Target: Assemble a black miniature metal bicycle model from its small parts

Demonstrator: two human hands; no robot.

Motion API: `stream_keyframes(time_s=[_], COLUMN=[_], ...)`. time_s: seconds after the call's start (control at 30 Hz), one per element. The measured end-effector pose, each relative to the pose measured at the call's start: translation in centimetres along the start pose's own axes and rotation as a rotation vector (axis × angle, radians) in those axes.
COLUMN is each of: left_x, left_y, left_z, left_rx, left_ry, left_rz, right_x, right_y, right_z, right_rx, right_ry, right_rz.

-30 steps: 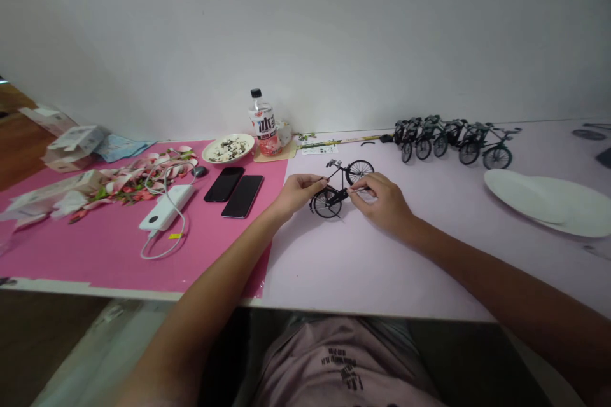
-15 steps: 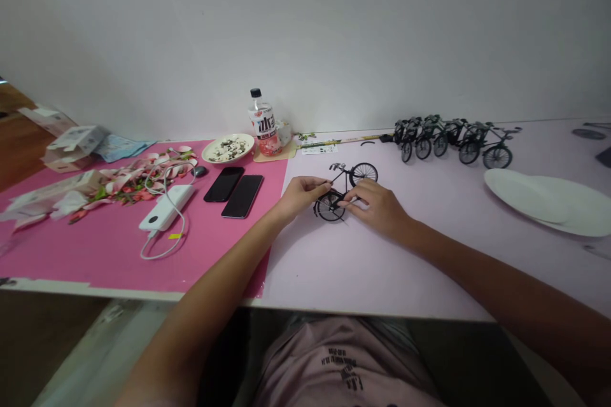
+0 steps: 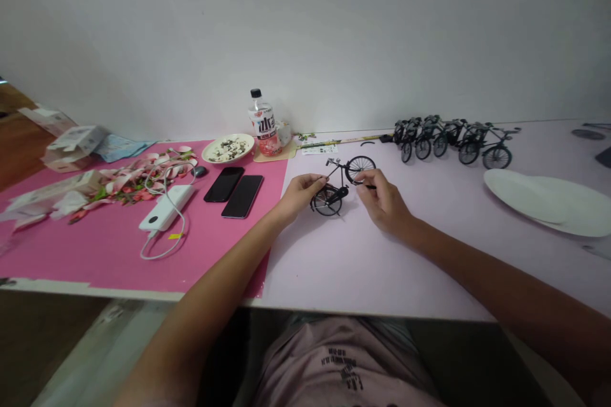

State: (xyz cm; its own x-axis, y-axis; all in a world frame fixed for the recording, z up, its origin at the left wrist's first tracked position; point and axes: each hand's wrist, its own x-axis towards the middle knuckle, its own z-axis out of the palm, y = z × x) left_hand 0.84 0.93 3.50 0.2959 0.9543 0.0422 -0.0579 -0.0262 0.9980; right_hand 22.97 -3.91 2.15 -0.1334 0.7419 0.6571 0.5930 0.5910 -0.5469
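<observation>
A black model bicycle (image 3: 340,191) is tilted on the pale part of the table in front of me, its handlebar toward the back and its chain side facing me. My left hand (image 3: 301,194) is closed in a pinch on its left side, near the rear wheel and saddle; the fingertips cover the exact grip spot. My right hand (image 3: 383,200) is also pinched, just right of the frame near the front wheel. A small dark piece (image 3: 368,186) shows at its fingertips; I cannot tell its kind, nor whether it touches the bicycle.
Several similar model bicycles (image 3: 449,137) stand along the wall, with white plates (image 3: 548,203) at the right. On the pink sheet lie two phones (image 3: 242,196), a white power bank (image 3: 166,208) with a cable and scattered petals (image 3: 138,181). Behind stand a bottle (image 3: 265,127) and a dish (image 3: 228,149).
My right hand has drawn back from the rear wheel, moving right and slightly up, and a dark piece now shows in its fingers. The bicycle has shifted slightly left and up.
</observation>
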Motion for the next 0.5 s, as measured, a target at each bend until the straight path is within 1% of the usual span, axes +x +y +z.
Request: stream_keyframes(time_s=[0.07, 0.13, 0.27, 0.4, 0.5], left_x=[0.06, 0.08, 0.02, -0.04, -0.14], left_y=[-0.02, -0.08, -0.39, -0.8, -0.99], left_z=[0.05, 0.08, 0.22, 0.58, 0.92], left_rx=[0.013, 0.024, -0.009, -0.043, -0.041], left_ry=[0.028, 0.048, 0.091, 0.068, 0.046], left_rz=[0.003, 0.009, 0.007, -0.044, -0.037], right_x=[0.09, 0.28, 0.56, 0.55, 0.53], right_y=[0.06, 0.08, -0.02, -0.03, 0.05], right_z=[-0.08, -0.04, 0.24, 0.38, 0.38], right_rx=[-0.008, -0.022, -0.035, -0.061, -0.077], right_ry=[0.03, 0.05, 0.039, -0.001, 0.004], right_rz=[0.019, -0.003, -0.055, -0.046, -0.042])
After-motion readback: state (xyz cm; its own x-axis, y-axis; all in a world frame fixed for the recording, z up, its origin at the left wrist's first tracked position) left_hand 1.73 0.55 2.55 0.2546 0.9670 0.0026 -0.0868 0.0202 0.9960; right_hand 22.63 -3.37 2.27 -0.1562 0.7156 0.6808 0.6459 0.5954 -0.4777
